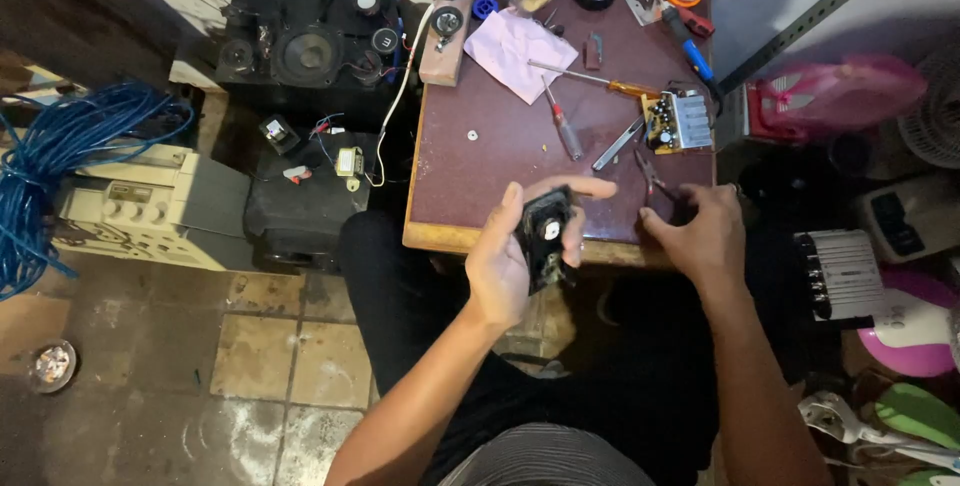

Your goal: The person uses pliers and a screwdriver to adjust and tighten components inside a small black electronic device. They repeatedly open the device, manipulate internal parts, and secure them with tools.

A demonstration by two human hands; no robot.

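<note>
Left hand clamped around small black speaker part, held above near edge of table. Right hand on pliers at table's near right corner, fingers curled over handles. Hands apart. Screwdrivers, circuit board, pink paper farther back on table.

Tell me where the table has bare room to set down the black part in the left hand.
The left hand holds the black part. The widest bare patch on the table is front left, between the white washer, the red-handled screwdriver and the near edge. The right side is crowded: pliers, circuit board, right hand.
</note>
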